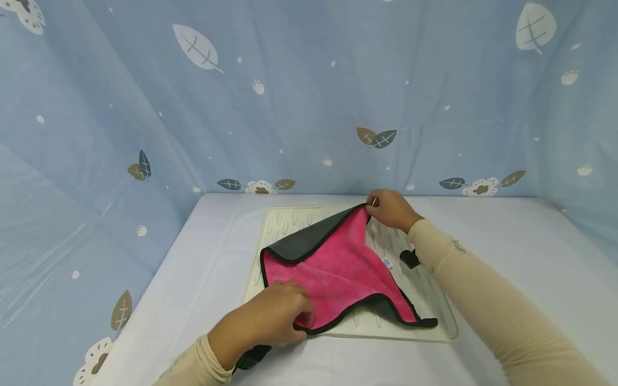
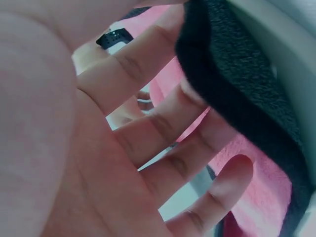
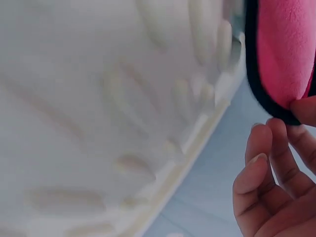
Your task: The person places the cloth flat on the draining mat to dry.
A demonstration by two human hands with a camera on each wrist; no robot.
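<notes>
A pink cloth (image 1: 333, 268) with a dark grey reverse and black edging lies partly lifted and folded over a pale ribbed mat (image 1: 287, 217). My right hand (image 1: 393, 210) pinches its far corner, raised over the mat's back edge. In the right wrist view, the thumb and fingertips of that hand (image 3: 279, 182) hold the black-bound corner (image 3: 276, 111). At the cloth's near-left edge, my left hand (image 1: 270, 316) pinches the border between thumb and index finger. The left wrist view shows its other fingers (image 2: 163, 123) spread loosely along the black binding (image 2: 222, 98).
The mat lies on a white-covered table (image 1: 203, 257). A blue curtain (image 1: 309, 96) with leaf prints rises behind and at the sides. A black strap (image 1: 409, 258) shows by the right wrist, another dark wrist device (image 1: 253, 356) under the left. A small label (image 1: 387, 262) sits on the cloth's right edge.
</notes>
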